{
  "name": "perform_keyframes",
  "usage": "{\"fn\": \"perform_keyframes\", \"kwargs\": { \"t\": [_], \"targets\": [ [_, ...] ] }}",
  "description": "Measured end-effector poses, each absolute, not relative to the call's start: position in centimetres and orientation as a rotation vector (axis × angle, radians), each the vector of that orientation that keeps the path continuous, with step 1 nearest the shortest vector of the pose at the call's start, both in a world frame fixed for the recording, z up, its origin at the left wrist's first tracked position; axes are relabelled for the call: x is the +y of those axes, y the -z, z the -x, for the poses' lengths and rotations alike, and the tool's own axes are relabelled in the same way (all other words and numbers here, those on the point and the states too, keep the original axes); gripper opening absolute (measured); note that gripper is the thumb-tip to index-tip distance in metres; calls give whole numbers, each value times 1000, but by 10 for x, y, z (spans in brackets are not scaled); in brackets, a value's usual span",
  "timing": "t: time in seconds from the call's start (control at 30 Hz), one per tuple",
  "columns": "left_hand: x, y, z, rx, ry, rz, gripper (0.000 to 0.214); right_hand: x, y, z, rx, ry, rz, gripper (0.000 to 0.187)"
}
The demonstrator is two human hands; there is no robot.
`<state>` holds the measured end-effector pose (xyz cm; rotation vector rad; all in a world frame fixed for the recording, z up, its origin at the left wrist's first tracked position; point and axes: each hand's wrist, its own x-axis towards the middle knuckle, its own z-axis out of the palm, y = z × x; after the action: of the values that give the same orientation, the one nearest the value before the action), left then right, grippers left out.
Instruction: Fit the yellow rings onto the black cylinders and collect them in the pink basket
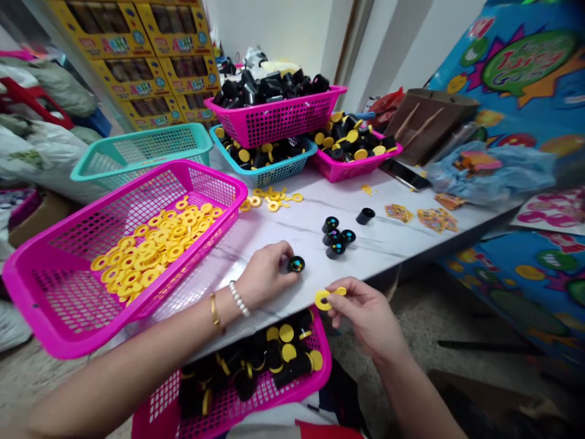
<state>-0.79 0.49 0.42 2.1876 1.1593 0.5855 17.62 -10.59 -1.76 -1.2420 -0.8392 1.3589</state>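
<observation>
My left hand rests on the white table with its fingers pinched on a small black cap that has a coloured top. My right hand hovers at the table's front edge and pinches a yellow ring. A little beyond stand several black caps in a cluster, and one lies apart. On my lap, under the table edge, a pink basket holds black caps with yellow rings on them.
A big pink basket of yellow rings overhangs the table at left, a teal basket behind it. Pink and blue baskets of black parts stand at the back. Loose rings, stickers and a phone lie nearby.
</observation>
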Motion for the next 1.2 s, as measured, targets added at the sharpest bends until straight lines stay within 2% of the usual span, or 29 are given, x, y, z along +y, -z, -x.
{"fn": "perform_keyframes", "kwargs": {
  "t": [0.13, 0.27, 0.53, 0.83, 1.03, 1.2],
  "targets": [
    [-18, -2, 35, 1083, -640, -2208, 28, -92, 12, -165, -892, -1416, 1233, 19],
    [-18, 4, 38, 973, -691, -2261, 21, -69, 1, -146, -1001, -1373, 1270, 22],
    [-15, 2, 39, 1013, -571, -2249, 20, -48, 5, -136, -1028, -1361, 1360, 23],
    [-19, -13, 38, 981, -503, -1779, 28, -50, 6, -136, -973, -1434, 1367, 23],
    [-10, -10, 28, 979, -361, -1247, 18, -54, 8, -131, -1035, -1318, 1389, 26],
    [-20, -6, 35, 943, -556, -1569, 24, -58, 2, -127, -1104, -1270, 1434, 28]
  ]
}}
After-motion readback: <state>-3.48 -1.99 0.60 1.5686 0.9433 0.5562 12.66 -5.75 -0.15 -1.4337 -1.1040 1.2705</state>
